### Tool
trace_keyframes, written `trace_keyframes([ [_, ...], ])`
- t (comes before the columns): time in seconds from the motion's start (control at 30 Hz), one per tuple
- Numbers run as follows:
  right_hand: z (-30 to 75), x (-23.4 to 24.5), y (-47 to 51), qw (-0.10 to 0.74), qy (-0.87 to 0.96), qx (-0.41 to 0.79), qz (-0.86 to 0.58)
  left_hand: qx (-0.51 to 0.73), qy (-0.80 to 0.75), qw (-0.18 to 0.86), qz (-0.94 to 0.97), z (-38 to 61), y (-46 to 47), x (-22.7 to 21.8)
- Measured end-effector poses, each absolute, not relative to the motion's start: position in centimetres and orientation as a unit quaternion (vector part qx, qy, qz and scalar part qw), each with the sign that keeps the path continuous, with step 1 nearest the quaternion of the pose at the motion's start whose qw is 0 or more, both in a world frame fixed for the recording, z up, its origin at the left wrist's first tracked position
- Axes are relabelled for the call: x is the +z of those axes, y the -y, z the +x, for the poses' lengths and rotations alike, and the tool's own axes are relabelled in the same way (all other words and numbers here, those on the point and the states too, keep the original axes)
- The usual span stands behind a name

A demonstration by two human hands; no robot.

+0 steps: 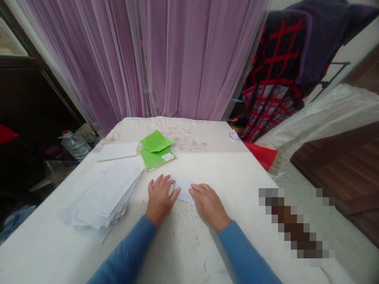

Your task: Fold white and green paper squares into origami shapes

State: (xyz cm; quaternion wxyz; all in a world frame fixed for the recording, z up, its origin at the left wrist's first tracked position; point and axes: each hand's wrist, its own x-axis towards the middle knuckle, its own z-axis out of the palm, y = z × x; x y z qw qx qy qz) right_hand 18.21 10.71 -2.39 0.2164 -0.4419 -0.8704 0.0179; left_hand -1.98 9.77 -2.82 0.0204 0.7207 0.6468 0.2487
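Note:
A small piece of white paper (185, 190) lies on the table between my two hands. My left hand (161, 197) rests palm down at its left edge, fingers spread and thumb touching the paper. On the paper's right edge, my right hand (209, 203) lies with its fingers stretched out and close together. Whether the paper is folded cannot be made out. Left of my left hand is a loose stack of white paper sheets (109, 193). Beyond my hands, a green paper piece (156, 141) overlaps a green packet (154, 159) with a white label.
A flat white stack (118, 151) lies at the table's far left. The table (237, 221) has a white cover. A crumpled white scrap (233, 134) sits near its far right corner. Beside the table are a red item (262, 155) and a plastic bottle (74, 144). Purple curtains (183, 59) hang behind.

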Motion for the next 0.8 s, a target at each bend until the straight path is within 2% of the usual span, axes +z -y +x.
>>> trace_keyframes([
  [0.33, 18.5, -3.9, -11.3, 0.265, 0.874, 0.062, -0.402, 0.319, -0.675, 0.111, 0.656, -2.1, -10.0, -2.6],
  [0.8, 18.1, -4.6, -11.1, 0.289, 0.877, 0.068, -0.378, 0.309, -0.670, 0.094, 0.668, -2.1, -9.6, -2.2],
])
